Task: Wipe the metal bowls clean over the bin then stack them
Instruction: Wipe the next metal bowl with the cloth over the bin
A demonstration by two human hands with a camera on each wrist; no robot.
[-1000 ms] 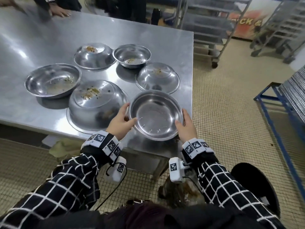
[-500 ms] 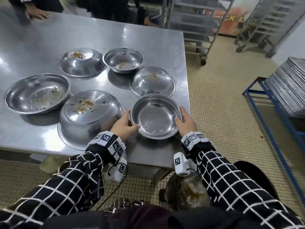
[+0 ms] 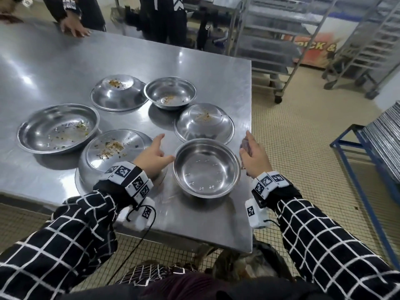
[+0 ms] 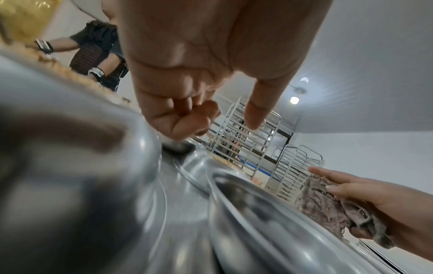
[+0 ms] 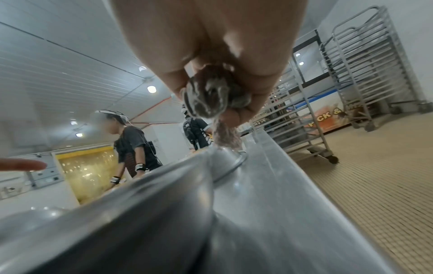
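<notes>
1. Step, by judgement: clean bowl (image 3: 206,168) set upright near table (image 3: 194,59) corner, looks wiped, only specks inside; start of the stack. Five dirty ones left.
2. Far-left bowl (image 3: 57,128): upright, scattered scraps inside.
3. Big bowl (image 3: 114,155): upside down, crumbs on its base. Nearest to left hand.
4. Back-left bowl (image 3: 118,93): upside down, crumbs on base.
5. Left hand (image 3: 152,158): grasping nothing, index out, other fingers loosely curled; over the big bowl's edge, thumb tip at or just short of the clean bowl's rim, contact unclear.
6. Back bowl (image 3: 170,94): upright, small heap of crumbs inside.
7. Right-hand upturned bowl (image 3: 203,123): crumbs on base, just behind the clean one.
8. Right hand (image 3: 254,158): just right of the clean bowl, clear of its rim, clutching a grey rag (image 4: 325,205).
9. Bin (image 3: 244,267): below the table corner, bagged, scraps inside.
10. Next move, likely: lift a dirty bowl, carry level so crumbs stay put, tip over bin, wipe, nest into clean one.
</notes>
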